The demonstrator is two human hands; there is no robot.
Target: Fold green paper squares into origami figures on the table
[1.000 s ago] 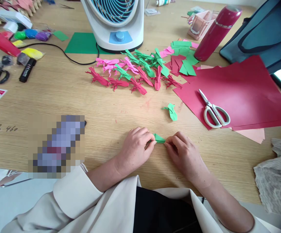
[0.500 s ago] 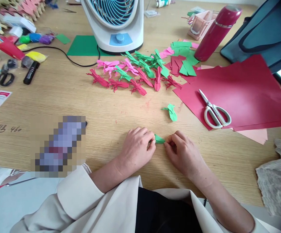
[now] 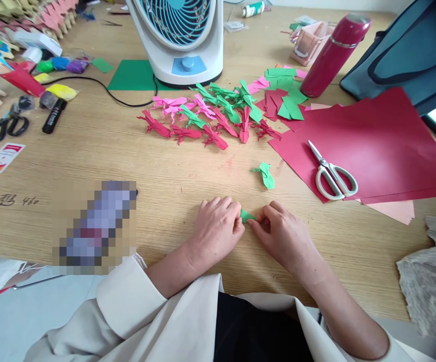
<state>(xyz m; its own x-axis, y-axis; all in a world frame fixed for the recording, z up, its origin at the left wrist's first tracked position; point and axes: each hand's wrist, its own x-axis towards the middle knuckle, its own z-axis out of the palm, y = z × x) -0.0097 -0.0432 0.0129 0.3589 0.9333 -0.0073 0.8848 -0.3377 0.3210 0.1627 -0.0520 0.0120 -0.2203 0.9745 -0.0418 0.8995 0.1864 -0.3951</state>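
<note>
Between my two hands is a small piece of folded green paper (image 3: 246, 216), pointed toward the right and partly covered by my fingers. My left hand (image 3: 218, 223) pinches its left end. At the narrow right end, my right hand (image 3: 278, 229) grips it between thumb and forefinger. Just beyond the hands lies a green folded paper figure (image 3: 265, 176) with a thin curled strip on its left. Farther back are several finished-looking paper figures in red (image 3: 214, 137), green (image 3: 227, 103) and pink (image 3: 171, 104).
Scissors with white handles (image 3: 334, 178) rest on large red sheets (image 3: 387, 151) at the right. A red thermos (image 3: 334, 55) stands behind them, beside a blue bag (image 3: 399, 55). At the back is a fan (image 3: 188, 65). A blurred-out object (image 3: 97, 226), black-handled scissors (image 3: 9, 123) and a marker (image 3: 54, 115) lie left.
The right fingers have come slightly closer to the left hand, so a little less green paper shows. The whole view has shifted slightly.
</note>
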